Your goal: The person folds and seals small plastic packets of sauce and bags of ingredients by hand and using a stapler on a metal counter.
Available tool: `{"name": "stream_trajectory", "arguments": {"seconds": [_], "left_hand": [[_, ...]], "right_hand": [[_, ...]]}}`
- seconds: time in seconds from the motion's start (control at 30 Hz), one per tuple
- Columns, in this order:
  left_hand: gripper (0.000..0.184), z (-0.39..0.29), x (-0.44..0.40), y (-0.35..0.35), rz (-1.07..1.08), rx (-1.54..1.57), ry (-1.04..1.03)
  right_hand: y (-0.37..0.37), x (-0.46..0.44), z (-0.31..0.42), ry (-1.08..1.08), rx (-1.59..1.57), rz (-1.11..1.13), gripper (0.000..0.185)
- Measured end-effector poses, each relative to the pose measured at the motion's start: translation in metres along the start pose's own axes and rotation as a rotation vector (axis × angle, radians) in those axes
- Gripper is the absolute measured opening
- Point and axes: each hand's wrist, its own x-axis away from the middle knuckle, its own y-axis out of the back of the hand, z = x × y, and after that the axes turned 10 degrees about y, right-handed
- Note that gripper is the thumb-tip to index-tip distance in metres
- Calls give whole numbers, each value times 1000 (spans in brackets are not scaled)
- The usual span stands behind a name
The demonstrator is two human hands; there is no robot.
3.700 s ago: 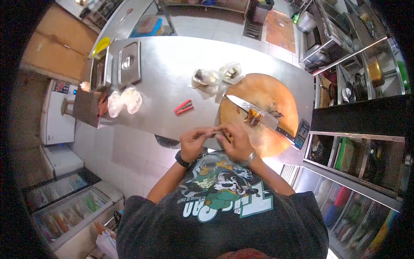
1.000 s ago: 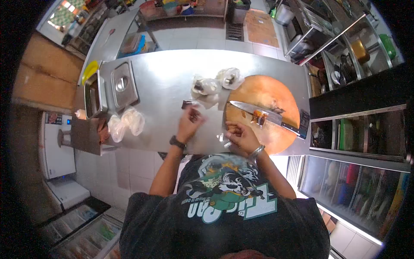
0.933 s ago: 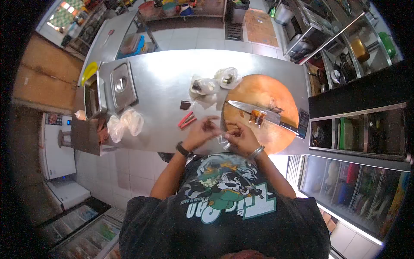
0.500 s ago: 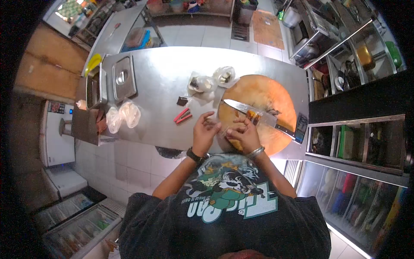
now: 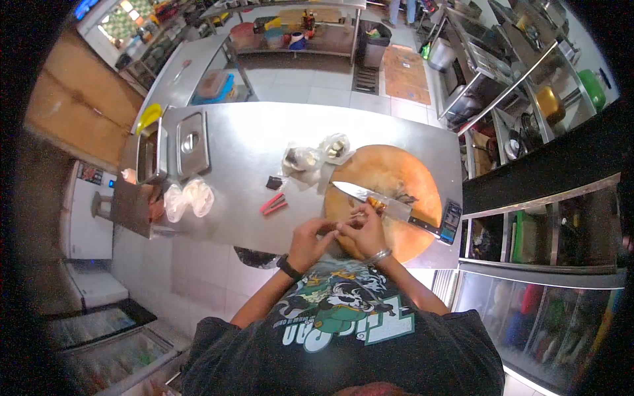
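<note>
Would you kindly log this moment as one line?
left hand: fingertips close to right hand | anything held: unclear | knife: on chopping board | stapler: on table | dark packet: near stapler

At the left end of the counter [image 5: 241,148], a steel pan lid [image 5: 195,158] lies beside a deep steel pan [image 5: 162,155], with a yellow bowl-like item [image 5: 150,116] at the pan's far end. Beyond, a brown cardboard sheet [image 5: 404,78] lies on the tiled floor [image 5: 297,71] near a black bin [image 5: 374,49]. Right, a gold-coloured pot [image 5: 549,104] and a green container [image 5: 590,90] stand on shelving.
</note>
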Motion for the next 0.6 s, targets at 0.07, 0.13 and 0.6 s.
{"name": "stream_trajectory", "arguments": {"seconds": [0.07,0.13,0.6], "left_hand": [[26,1,-2,0,72,146,142],[29,4,-3,2,143,296,307],[22,19,-9,-3,208,448,314]], "right_hand": [[1,1,5,-11,-12,17,44],[0,3,8,43,21,25,41],[1,10,28,24,-7,48,46]]}}
